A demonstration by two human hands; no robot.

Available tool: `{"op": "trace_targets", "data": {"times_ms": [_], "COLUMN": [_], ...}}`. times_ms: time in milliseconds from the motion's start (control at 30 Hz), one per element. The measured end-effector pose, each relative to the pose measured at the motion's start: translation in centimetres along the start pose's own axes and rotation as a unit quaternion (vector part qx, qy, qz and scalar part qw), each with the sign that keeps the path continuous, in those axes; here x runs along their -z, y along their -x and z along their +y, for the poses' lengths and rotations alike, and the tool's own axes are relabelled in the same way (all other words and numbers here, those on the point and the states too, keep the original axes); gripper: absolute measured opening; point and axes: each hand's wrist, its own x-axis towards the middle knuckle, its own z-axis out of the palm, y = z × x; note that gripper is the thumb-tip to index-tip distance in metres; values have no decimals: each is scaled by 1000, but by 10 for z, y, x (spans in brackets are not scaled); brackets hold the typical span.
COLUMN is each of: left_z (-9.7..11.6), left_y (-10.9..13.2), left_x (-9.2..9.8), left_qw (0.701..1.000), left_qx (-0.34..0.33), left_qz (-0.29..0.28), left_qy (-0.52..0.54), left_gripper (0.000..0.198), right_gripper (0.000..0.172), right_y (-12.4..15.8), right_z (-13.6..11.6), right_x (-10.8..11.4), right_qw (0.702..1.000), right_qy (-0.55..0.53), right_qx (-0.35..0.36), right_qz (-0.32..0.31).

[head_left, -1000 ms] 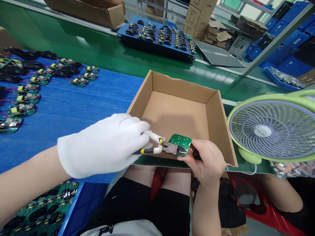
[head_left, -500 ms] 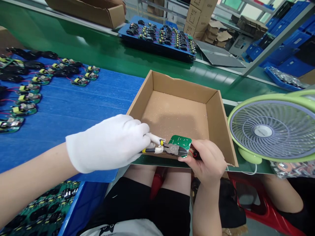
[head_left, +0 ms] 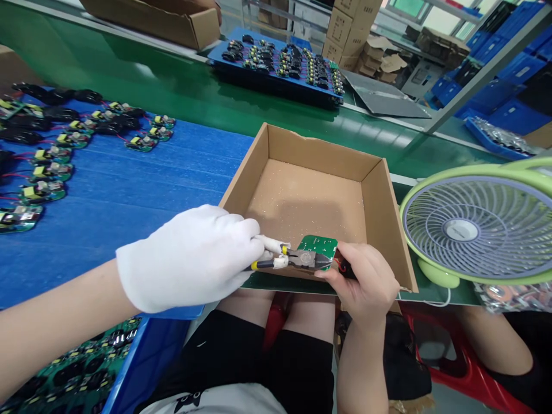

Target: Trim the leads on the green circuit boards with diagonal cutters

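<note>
In a white glove, my left hand (head_left: 198,253) is closed around the handles of a pair of side cutters (head_left: 306,260), whose grips are black and yellow with white wrapping. The cutter jaws lie against the right part of a green circuit board (head_left: 321,246), near its edge. My bare right hand (head_left: 362,282) pinches that board at its right side between thumb and fingers. Red wires and a black part show beside the fingers, partly hidden by the hand. Below the board is an open cardboard box (head_left: 297,198) with tiny bits scattered on its floor.
Wired circuit boards (head_left: 47,172) lie on the blue sheet (head_left: 190,167) at left. A blue bin (head_left: 142,356) with more boards stands low left. At right is a green fan (head_left: 466,224); another person's arm (head_left: 495,339) rests beyond. A loaded blue tray (head_left: 276,72) sits at the back.
The board, cutters and both hands have shifted very slightly to the right. The cutter tips now sit a little closer to the board's right edge.
</note>
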Motion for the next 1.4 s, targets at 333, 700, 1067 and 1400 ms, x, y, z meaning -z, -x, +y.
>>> {"op": "trace_targets", "data": {"times_ms": [333, 700, 1067, 1400], "left_z": [-4, -4, 0, -1], "left_y": [-1, -3, 0, 3], "left_x": [-3, 2, 4, 2], "left_qw": [999, 999, 997, 995], "left_qx": [-30, -38, 73, 96], "left_qz": [-3, 9, -30, -20], "left_qy": [-16, -17, 23, -2], "left_gripper": [22, 31, 25, 37], "right_gripper": [26, 28, 37, 43], "right_y": [1, 1, 2, 2], "right_z": [0, 1, 0, 2], "right_x": [1, 1, 0, 2], "right_qw": [1000, 1000, 1000, 1000], "right_qy": [-5, -4, -1, 5], "right_qx": [8, 5, -1, -8], "right_qz": [-2, -6, 4, 3]}}
